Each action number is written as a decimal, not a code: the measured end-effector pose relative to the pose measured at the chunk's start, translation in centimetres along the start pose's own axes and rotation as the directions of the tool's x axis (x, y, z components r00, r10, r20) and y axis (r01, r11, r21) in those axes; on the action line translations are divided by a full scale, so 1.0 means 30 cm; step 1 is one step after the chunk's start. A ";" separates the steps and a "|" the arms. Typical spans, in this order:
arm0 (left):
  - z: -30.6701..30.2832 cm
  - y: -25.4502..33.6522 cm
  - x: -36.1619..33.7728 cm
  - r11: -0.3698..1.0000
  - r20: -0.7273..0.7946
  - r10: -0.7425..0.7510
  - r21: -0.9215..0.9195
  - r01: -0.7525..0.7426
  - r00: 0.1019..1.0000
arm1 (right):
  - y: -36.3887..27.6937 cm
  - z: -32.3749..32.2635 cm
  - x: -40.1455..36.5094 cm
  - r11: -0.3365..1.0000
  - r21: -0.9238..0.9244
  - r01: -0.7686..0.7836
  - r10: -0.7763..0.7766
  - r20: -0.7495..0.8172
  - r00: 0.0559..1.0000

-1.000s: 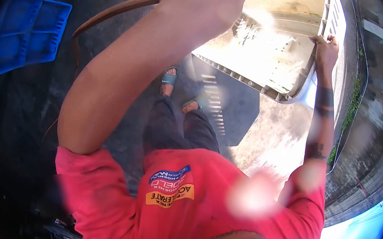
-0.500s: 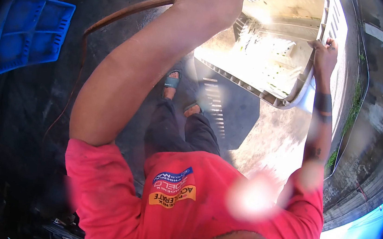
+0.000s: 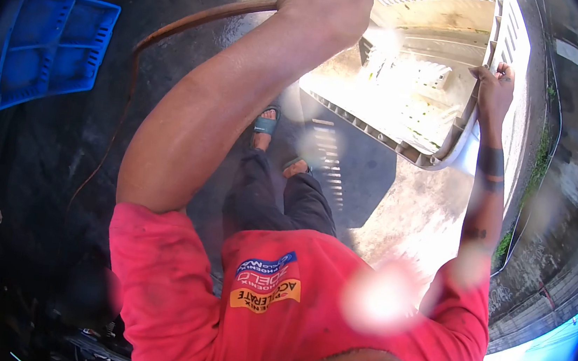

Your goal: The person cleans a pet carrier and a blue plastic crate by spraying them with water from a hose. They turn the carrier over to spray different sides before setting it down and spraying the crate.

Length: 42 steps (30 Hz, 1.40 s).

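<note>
My left hand [image 3: 327, 7] is closed in a fist around a thin brown hose [image 3: 211, 17], high at the top of the view. The hose bends and trails down toward the floor on the left; its far end beyond the fist is hidden. A large white plastic crate [image 3: 415, 151] with slotted walls stands tilted, its open side facing me. On its right rim, my right hand [image 3: 494, 93] grips the edge, thumb on the inner side. Glare whitens much of the crate's inside, where small dark and greenish specks show.
A blue divided plastic crate [image 3: 50, 50] lies on the dark floor at left. My sandalled feet [image 3: 267, 123] stand near the white crate's lower edge. Along the right runs a concrete wall [image 3: 572, 168] with green plants [image 3: 539, 157] at its foot.
My left hand and the hose have shifted slightly right and down. The whole view has moved a little too. Both grips look the same.
</note>
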State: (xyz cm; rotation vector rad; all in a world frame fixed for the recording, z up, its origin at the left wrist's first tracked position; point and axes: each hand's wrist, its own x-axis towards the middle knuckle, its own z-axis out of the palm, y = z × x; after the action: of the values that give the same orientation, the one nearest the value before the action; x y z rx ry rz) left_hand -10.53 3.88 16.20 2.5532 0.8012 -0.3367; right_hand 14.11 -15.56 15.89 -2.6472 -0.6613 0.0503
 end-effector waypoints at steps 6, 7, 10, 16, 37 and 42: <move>0.007 -0.002 0.032 1.000 -0.081 -0.007 0.016 0.008 0.997 | 0.010 0.002 0.008 1.000 -0.005 0.009 -0.009 0.016 1.000; 0.022 -0.006 0.035 1.000 -0.098 0.006 0.029 -0.003 0.995 | 0.006 0.000 0.006 1.000 -0.001 0.010 -0.010 0.019 1.000; -0.003 0.002 0.029 0.999 -0.053 -0.020 0.045 0.023 0.998 | 0.030 0.010 0.021 1.000 0.002 0.024 -0.024 0.013 1.000; 0.012 0.005 0.049 0.999 -0.056 -0.045 0.025 0.046 0.997 | -0.008 -0.011 0.002 1.000 -0.014 0.002 -0.002 0.051 0.999; -0.119 -0.047 -0.051 0.978 -0.136 -0.161 -0.152 0.140 0.978 | 0.009 0.002 0.009 0.999 -0.016 0.040 -0.040 -0.010 0.999; -0.165 -0.016 -0.107 0.981 -0.133 -0.188 -0.070 0.180 0.973 | 0.001 -0.006 0.001 1.000 0.021 0.001 0.000 -0.005 1.000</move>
State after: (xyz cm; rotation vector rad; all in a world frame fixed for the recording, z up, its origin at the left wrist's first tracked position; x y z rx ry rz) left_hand -12.92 5.07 21.50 2.4755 1.0884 -0.1902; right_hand 14.16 -15.63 16.04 -2.6263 -0.6565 0.0506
